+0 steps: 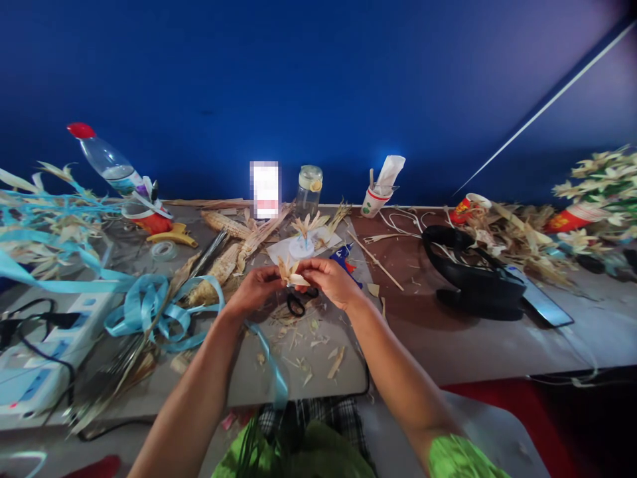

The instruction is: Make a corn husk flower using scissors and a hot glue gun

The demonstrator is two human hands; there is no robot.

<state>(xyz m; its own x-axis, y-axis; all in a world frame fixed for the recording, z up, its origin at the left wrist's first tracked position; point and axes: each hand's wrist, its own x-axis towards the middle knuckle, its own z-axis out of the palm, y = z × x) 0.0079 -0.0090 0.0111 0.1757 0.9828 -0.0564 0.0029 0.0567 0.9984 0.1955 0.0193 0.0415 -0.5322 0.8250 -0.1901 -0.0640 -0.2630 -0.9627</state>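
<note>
— Closest in, what do the hands have?

— The left hand (253,289) and the right hand (331,279) meet over the table (448,332). The fingers (273,275) of both are pinched shut on a small husk bundle (291,272): a few pale pointed strips, gathered at one end and fanning upward between the thumbs.

— How far along does it look?

— Partway, by the look of it. Husk trimmings (308,345) lie scattered just below the fingers, toward the body, so some cutting is done. Black scissors (298,304) lie directly beneath the fingers, set down. The bundle shows only a few petals.

— And to the left of the fingers?

— Blue ribbon (159,312) lies in loose loops, and beyond it are whole corn husks (223,265), uncut.

— Farther out?

— Just past the fingertips a fuller husk flower (306,232) stands on a white disc and looks finished, with a glue gun (343,255) to its right. Beyond that, against the blue wall, stand a glass jar (309,189) and a paper cup (374,199).
</note>
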